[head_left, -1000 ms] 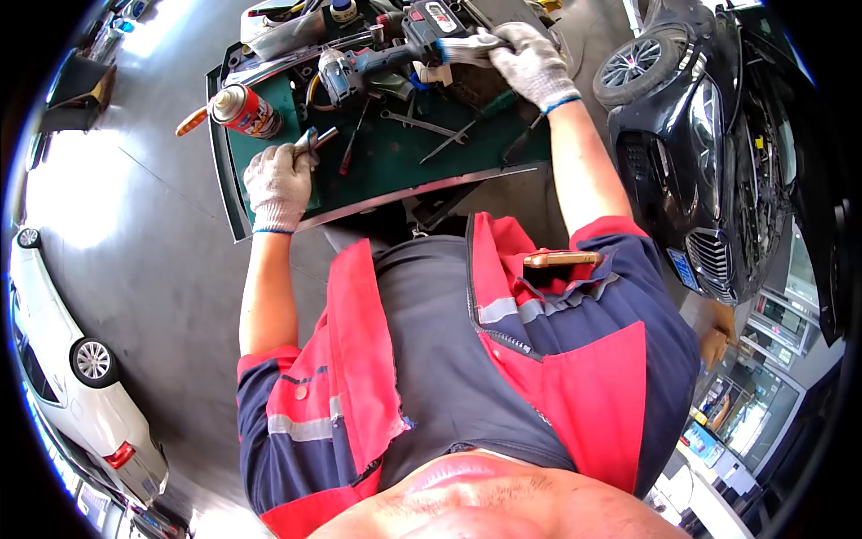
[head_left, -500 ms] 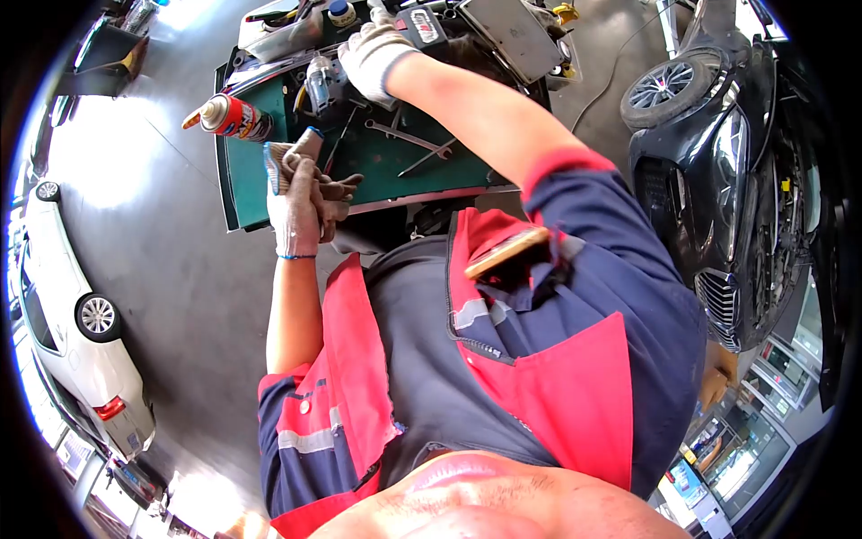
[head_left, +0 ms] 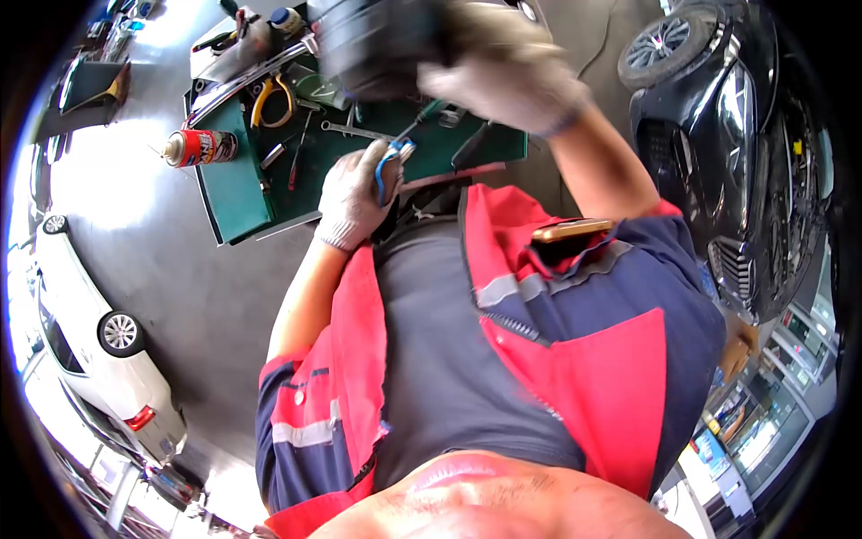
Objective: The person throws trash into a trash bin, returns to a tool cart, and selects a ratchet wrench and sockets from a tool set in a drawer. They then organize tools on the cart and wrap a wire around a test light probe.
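Note:
My left hand [head_left: 353,193], in a pale knitted work glove, is closed in front of the tool table. In its fingers is a bundled work glove with a blue edge [head_left: 387,174], mostly hidden by the hand. On the right, my gloved right hand [head_left: 507,85] is raised over the table, smeared by motion. It grips a bulky black power tool [head_left: 382,45], also blurred, which covers part of the tabletop. Below the tool lie a combination wrench [head_left: 355,131] and a screwdriver [head_left: 422,117].
Yellow-handled pliers [head_left: 272,101], a red-handled screwdriver [head_left: 294,166] and a red spray can [head_left: 202,147] are on the green tabletop [head_left: 235,193]. A black car [head_left: 718,162] with its front open stands at right, a white car [head_left: 99,332] at left.
My right hand has lifted the black tool from the far side of the table and swung it right and nearer. My left hand, with the bundled glove, has moved right.

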`<state>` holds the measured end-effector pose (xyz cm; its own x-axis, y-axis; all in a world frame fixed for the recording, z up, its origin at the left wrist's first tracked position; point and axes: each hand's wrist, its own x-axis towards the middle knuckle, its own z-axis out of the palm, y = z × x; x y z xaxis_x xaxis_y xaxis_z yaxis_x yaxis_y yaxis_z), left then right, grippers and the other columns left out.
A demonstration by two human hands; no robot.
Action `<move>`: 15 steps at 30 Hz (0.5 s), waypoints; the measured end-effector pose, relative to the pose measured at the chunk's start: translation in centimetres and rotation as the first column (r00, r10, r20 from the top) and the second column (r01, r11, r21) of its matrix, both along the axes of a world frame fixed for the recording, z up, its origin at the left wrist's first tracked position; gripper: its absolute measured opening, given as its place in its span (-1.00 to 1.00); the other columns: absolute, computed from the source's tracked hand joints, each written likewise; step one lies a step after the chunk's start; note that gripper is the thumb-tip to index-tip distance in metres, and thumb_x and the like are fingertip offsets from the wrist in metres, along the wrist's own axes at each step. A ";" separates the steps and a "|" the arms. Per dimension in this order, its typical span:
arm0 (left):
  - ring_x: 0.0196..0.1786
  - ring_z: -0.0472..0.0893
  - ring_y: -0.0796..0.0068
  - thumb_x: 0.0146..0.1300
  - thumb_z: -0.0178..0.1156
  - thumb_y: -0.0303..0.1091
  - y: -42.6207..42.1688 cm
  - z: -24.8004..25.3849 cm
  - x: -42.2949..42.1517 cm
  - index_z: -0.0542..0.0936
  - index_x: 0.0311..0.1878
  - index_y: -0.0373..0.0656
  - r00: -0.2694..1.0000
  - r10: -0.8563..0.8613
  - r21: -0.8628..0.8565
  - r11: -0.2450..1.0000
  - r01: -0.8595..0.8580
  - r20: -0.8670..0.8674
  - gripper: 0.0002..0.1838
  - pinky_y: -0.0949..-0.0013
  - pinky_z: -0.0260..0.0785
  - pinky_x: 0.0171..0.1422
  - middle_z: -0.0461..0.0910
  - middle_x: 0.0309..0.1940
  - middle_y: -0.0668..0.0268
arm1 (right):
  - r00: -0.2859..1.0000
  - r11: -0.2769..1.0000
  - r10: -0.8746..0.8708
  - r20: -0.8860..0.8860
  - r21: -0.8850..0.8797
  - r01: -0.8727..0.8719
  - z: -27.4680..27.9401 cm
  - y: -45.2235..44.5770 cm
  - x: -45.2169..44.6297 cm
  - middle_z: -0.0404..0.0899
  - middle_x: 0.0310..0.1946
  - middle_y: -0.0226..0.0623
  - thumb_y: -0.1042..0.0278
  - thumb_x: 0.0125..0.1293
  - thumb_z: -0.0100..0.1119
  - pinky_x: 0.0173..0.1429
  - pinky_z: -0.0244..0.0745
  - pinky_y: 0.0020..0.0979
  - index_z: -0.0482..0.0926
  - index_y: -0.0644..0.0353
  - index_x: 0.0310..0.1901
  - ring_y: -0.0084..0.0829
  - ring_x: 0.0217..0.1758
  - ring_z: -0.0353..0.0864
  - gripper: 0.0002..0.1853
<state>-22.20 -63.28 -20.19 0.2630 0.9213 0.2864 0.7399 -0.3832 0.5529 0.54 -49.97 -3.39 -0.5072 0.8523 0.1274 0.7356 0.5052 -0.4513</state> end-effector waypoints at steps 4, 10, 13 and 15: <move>-0.14 0.69 -0.05 0.31 0.38 -0.35 2.5 0.0 4.4 0.61 0.04 -0.22 0.963 -0.267 0.023 0.963 0.268 -0.027 -0.71 -0.01 0.55 -0.01 0.69 -0.21 0.07 | 0.804 0.941 -0.300 -0.513 -0.300 0.159 -3.3 -2.0 11.9 0.72 0.15 -0.16 0.25 0.22 0.46 0.27 0.60 -0.29 0.29 0.10 0.55 -0.33 0.16 0.74 -0.13; 0.04 0.66 -0.08 0.23 0.44 -0.30 4.8 -4.0 8.7 0.56 0.18 -0.17 0.925 -0.358 -0.051 0.934 0.354 -0.127 -0.52 -0.05 0.49 0.18 0.67 0.01 0.06 | 0.547 0.474 -0.819 0.174 -0.332 0.815 -13.1 -4.2 22.3 0.77 -0.03 0.02 -0.19 0.23 0.41 0.25 0.58 -0.09 0.59 0.19 0.17 -0.05 0.12 0.78 -0.34; 0.18 0.61 -0.11 0.11 0.50 -0.24 4.4 -8.6 7.3 0.48 0.32 -0.16 0.914 -0.331 -0.078 0.944 0.322 -0.236 -0.30 -0.10 0.44 0.31 0.63 0.14 0.06 | 0.426 0.256 -0.856 0.292 -0.478 0.841 -20.5 -5.0 25.3 0.76 0.01 0.06 -0.26 0.22 0.41 0.29 0.57 -0.09 0.63 0.24 0.15 -0.01 0.18 0.75 -0.29; 0.19 0.60 -0.13 0.10 0.49 -0.22 4.3 -8.3 7.7 0.47 0.34 -0.17 0.886 -0.347 -0.048 0.936 0.349 -0.308 -0.28 -0.12 0.41 0.34 0.63 0.15 0.05 | 0.356 0.181 -0.881 0.313 -0.472 0.863 -25.5 -5.5 26.3 0.73 0.10 0.13 -0.24 0.22 0.41 0.33 0.55 -0.08 0.61 0.29 0.18 0.04 0.25 0.71 -0.26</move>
